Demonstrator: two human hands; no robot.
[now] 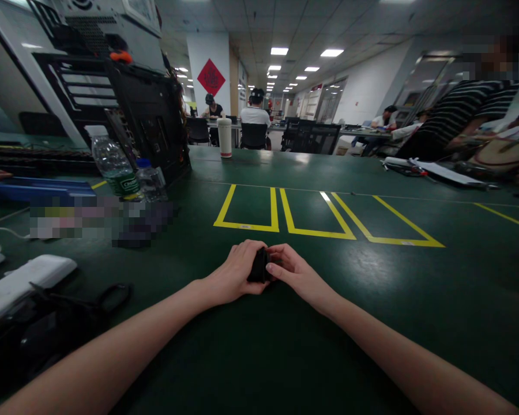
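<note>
Fingers of the left hand (231,272) are clamped around a small black object (258,266), curled over its top with the thumb low on the near side. Those of the right hand (298,270) are bent in at its right side, slightly parted from the thumb; whether they grip or merely touch, I cannot tell. It sits between the hands toward the near edge of the table (398,305), on the near side of the yellow tape outlines (320,234).

Judging by its look, it should be light and stiff, perhaps a little slick, with no clear sign of being fragile; opposite sides seem the best place to take hold. Most of its outline is covered by the hands, and its dark surface hides any detail. Whether its underside meets the table is unclear. The table's near edge and both near corners are out of view.
</note>
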